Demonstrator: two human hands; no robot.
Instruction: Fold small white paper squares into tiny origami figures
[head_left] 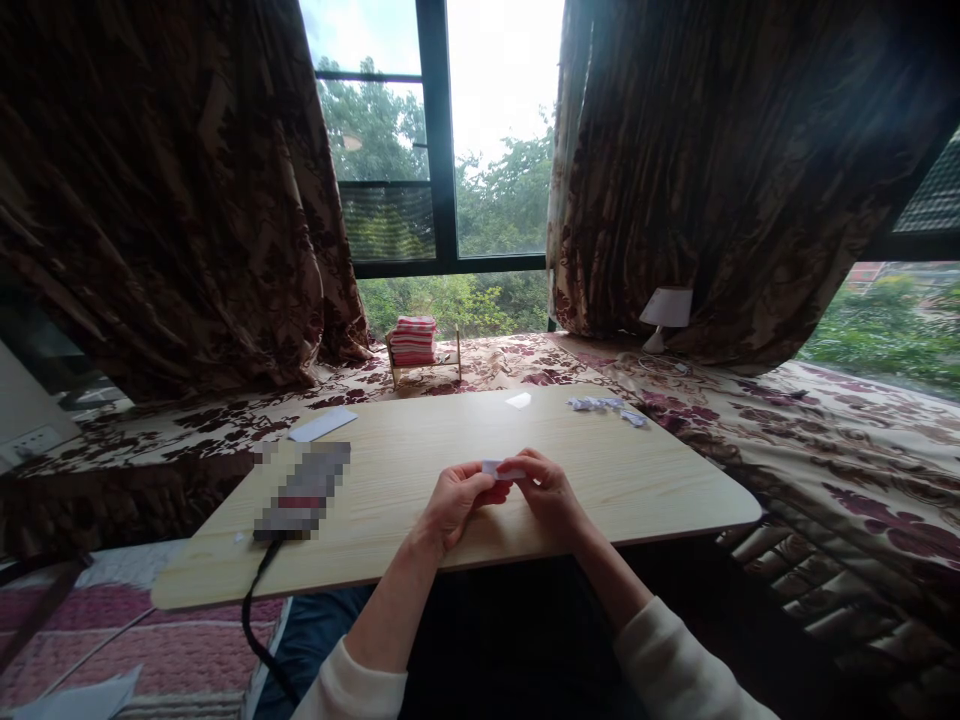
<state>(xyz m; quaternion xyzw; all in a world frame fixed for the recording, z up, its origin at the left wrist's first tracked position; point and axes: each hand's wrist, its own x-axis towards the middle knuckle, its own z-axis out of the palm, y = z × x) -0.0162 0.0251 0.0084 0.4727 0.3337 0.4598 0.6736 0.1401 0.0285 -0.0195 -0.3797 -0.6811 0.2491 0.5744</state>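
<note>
Over the near middle of the light wooden table (pixel 405 430), a small piece of white folded paper (pixel 491 467) is held between both hands. My left hand (pixel 459 498) pinches its left end between thumb and fingers. My right hand (pixel 546 485) grips the other end with its fingertips, which cover part of it. Farther off on the tabletop lies a flat white paper piece (pixel 518 400). Several small folded white papers (pixel 600 405) sit in a row at the far right. A stack of white paper sheets (pixel 324 424) rests at the far left corner.
A blurred-out dark device (pixel 304 495) with a black cable (pixel 259 610) lies on the table's left side. Beyond the table, a small rack (pixel 426 362) holds folded striped cloths (pixel 414 340). A white lamp (pixel 666 310) stands by the right curtain (pixel 675 150).
</note>
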